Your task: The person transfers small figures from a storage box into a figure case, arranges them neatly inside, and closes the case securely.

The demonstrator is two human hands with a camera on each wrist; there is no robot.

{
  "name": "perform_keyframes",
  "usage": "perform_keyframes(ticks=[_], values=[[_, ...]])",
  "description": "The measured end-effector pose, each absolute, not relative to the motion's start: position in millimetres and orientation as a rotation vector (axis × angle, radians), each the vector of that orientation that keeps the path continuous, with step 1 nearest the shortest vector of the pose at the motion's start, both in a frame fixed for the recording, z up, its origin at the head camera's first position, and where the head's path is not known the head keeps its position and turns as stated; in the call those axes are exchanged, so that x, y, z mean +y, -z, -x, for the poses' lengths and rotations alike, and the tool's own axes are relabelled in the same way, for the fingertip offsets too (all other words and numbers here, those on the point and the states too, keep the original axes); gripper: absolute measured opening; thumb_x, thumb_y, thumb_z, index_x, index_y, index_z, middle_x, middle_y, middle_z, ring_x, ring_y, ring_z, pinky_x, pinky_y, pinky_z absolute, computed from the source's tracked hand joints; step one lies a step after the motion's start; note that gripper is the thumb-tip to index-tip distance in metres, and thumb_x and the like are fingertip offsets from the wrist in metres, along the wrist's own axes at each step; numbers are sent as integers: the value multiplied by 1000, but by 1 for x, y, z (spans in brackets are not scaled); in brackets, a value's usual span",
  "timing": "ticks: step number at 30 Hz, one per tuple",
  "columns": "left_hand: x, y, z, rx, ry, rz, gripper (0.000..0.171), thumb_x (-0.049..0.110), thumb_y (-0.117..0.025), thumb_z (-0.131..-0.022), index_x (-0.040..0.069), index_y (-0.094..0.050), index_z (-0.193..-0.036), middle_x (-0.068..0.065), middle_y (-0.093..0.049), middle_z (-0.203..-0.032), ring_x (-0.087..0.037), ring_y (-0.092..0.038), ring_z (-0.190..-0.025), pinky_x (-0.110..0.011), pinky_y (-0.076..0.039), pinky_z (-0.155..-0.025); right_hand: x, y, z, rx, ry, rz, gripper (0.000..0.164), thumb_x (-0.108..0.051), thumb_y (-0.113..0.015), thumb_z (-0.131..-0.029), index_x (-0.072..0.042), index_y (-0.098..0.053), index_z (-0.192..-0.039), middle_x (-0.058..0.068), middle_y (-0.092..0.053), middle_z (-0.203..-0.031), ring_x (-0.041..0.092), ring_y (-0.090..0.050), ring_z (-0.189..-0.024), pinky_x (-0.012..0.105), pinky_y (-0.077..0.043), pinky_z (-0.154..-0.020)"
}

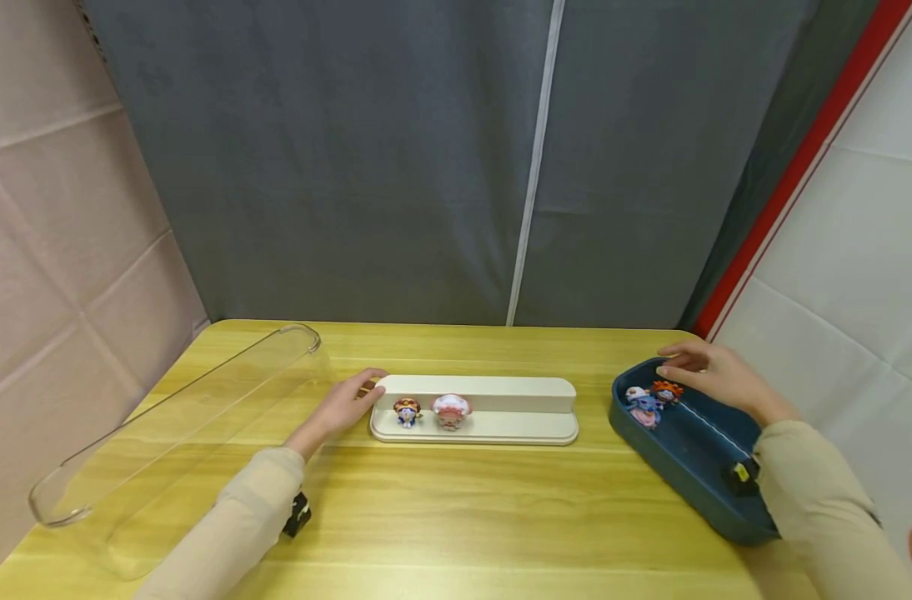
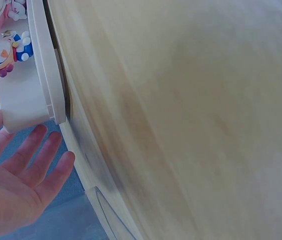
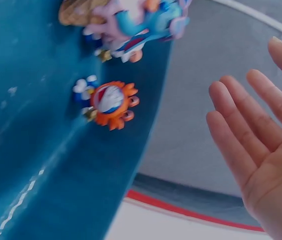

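A cream two-step stand (image 1: 527,427) lies across the middle of the table. On its left part sit a small figurine with a dark red mane (image 1: 407,412) and a pink-and-white figurine (image 1: 451,412). My left hand (image 1: 343,404) touches the stand's left end, thumb against it and fingers spread loosely, as the left wrist view shows. At the right, my right hand (image 1: 714,375) hovers over the far end of a dark blue bin (image 1: 673,479), fingers relaxed and holding nothing. Below it in the bin lie an orange-maned figurine (image 3: 112,102) and blue-and-pink figurines (image 3: 148,22), partly overlapping.
A long clear plastic cover (image 1: 60,518) lies slantwise on the table's left side, beside my left forearm. Behind the wooden table (image 1: 456,508) hangs a grey curtain (image 1: 351,167). A white wall panel with a red edge (image 1: 794,175) borders the right.
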State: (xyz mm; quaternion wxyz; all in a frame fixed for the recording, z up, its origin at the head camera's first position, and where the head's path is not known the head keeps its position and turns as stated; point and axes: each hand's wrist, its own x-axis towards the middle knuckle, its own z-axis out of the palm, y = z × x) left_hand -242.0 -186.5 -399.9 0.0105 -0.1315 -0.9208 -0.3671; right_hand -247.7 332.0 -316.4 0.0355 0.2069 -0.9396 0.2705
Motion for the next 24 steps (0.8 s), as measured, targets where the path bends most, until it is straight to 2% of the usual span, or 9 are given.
perform_keyframes(ticks=[4,10,15,24], values=[[-187,401,242,-2880,1139,409,33,21,-46,-93,7,-47,-124,-19,-54,-109,-33,-53,-96,-46,-42,-82,340,323,248,-2941,-842,-581,43,-27,-58,-86,3,-53,-115,11,-63,-93,29,-57,-88,38,-47,-72],[-186,400,241,-2884,1136,408,34,21,-45,-93,7,-47,-124,-19,-54,-109,-33,-53,-96,-47,-42,-82,349,338,251,-2998,-883,-559,45,-29,-58,-86,4,-53,-116,7,-63,-92,22,-57,-84,29,-47,-69],[-187,400,241,-2880,1146,408,34,21,-45,-94,7,-47,-124,-19,-54,-109,-33,-53,-96,-46,-42,-82,350,349,254,-3052,-995,-521,51,-33,-59,-85,4,-51,-118,9,-62,-97,23,-56,-88,31,-47,-72],[-186,401,241,-2878,1147,398,33,21,-46,-93,7,-47,-124,-18,-55,-108,-33,-53,-96,-45,-43,-81,348,360,251,-3088,-1114,-551,48,-30,-59,-85,3,-51,-118,11,-58,-102,23,-54,-90,31,-46,-73]])
